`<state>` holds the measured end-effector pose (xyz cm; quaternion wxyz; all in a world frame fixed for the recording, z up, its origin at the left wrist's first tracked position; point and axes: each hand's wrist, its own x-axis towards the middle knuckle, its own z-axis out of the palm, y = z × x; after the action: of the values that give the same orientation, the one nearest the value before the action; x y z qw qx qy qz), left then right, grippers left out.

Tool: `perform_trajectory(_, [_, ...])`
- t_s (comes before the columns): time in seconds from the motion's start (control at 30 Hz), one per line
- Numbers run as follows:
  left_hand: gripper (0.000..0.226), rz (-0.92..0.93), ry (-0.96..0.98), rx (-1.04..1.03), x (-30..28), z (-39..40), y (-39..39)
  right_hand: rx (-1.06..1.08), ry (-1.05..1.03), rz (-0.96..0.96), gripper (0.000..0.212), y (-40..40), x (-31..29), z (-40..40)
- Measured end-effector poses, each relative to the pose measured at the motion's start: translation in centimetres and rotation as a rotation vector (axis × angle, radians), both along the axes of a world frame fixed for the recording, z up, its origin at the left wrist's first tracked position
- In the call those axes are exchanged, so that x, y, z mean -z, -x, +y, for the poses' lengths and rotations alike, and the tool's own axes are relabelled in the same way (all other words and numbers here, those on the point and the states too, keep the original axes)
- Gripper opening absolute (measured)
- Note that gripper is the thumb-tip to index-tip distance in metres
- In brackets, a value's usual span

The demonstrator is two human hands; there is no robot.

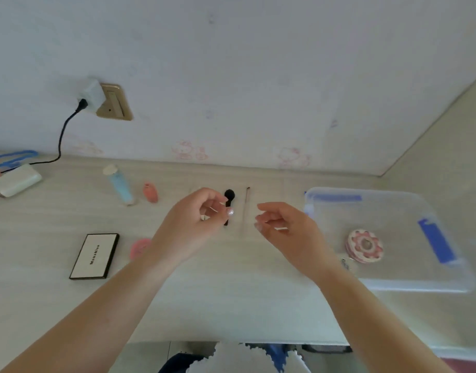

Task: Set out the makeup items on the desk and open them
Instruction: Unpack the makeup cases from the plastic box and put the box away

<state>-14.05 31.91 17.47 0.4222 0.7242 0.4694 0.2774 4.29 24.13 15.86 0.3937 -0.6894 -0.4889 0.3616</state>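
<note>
matt pale wood-grain desk (56,219); translucent plastic box (409,281); glossy palette (94,256).

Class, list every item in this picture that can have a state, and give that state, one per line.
Palette: closed, flat on desk.
Blue tube: capped, lying down.
Clear bin: lid off, holding the round compact.
Black brush: lying on desk.
Charger: plugged in.
Left hand: fingers curled, contents unclear.
Right hand: relaxed, empty.

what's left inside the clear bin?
Inside the clear bin: one round pink-and-white compact. Something small and metallic sits at its near-left side, partly hidden by the right wrist; too blurred to identify.
</note>
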Motion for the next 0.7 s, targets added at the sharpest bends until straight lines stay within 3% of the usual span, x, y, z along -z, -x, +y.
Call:
perform_trajectory(0.27, [0.01, -0.036, -0.002, 0.099, -0.2, -5.5, -15.5, 0.125, -0.029, -0.003, 0.023, -17.8, -1.7, -6.9])
perform_trajectory(0.37, [0.012, -0.061, -0.009, 0.115, 0.3, -6.8, -19.7, 0.083, 0.1, -0.053, 0.029, -22.8, -1.3, -7.4])
perform_trajectory(0.47, [0.016, -0.035, 0.017, 0.176, 1.1, -7.8, -23.0, -0.058, 0.257, -0.238, 0.047, -26.3, -0.2, -7.2])
perform_trajectory(0.57, [0.025, 0.151, 0.06, 0.249, 2.8, -7.5, -25.2, -0.207, 0.372, -0.517, 0.057, -27.8, 1.2, -5.8])
perform_trajectory(0.7, [0.055, 0.577, 0.087, 0.383, 6.0, -6.3, -27.1, -0.4, 0.496, -0.787, 0.056, -27.4, 4.0, -3.8])
